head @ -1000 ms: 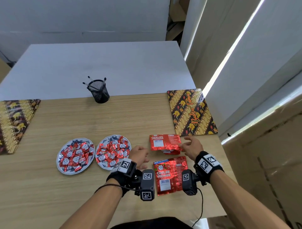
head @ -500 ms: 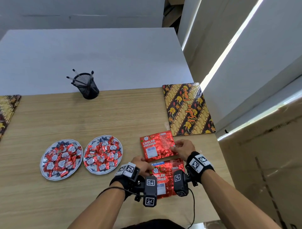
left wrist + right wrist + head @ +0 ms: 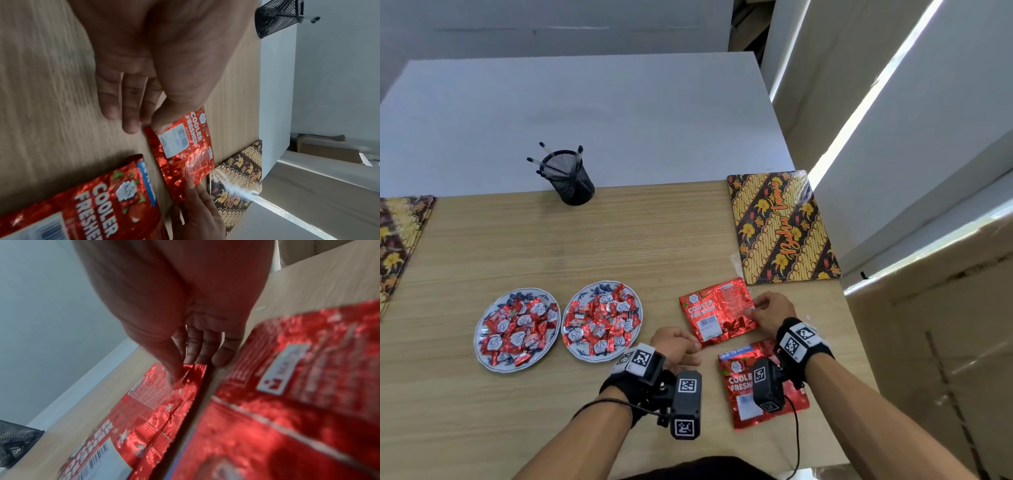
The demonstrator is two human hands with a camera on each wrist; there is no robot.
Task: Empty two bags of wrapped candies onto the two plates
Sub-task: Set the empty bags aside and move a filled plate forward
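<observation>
Now, both foil bags lie flat and slack on the wood-grain table (image 3: pixel 524 428), shiny crinkled red with white lettering and a white barcode label. The far bag (image 3: pixel 717 310) sits tilted just beyond the near bag (image 3: pixel 739 387), a sliver of table between them. The right hand (image 3: pixel 774 310) pinches the far bag's right edge, thumb on top of the foil and fingers (image 3: pixel 205 347) curled at the rim. The left hand (image 3: pixel 674 346) is at that same bag's near-left corner, thumb tip on the foil in the left wrist view, the other fingers (image 3: pixel 127 112) straight and relaxed over the bare wood; whether it truly grips the corner, I cannot tell.

Over to the left, two round plates with blue floral rims stand side by side, nearly touching. The left plate (image 3: pixel 482 356) and the right plate (image 3: pixel 635 301) are each heaped with small candies (image 3: pixel 599 322) in glossy red wrappers with white logos.

At the back edge, a black wire-mesh pen cup (image 3: pixel 571 181) holds several pens. A glossy batik-patterned book (image 3: pixel 780 229) in black, gold and orange lies flat just beyond the far bag.
</observation>
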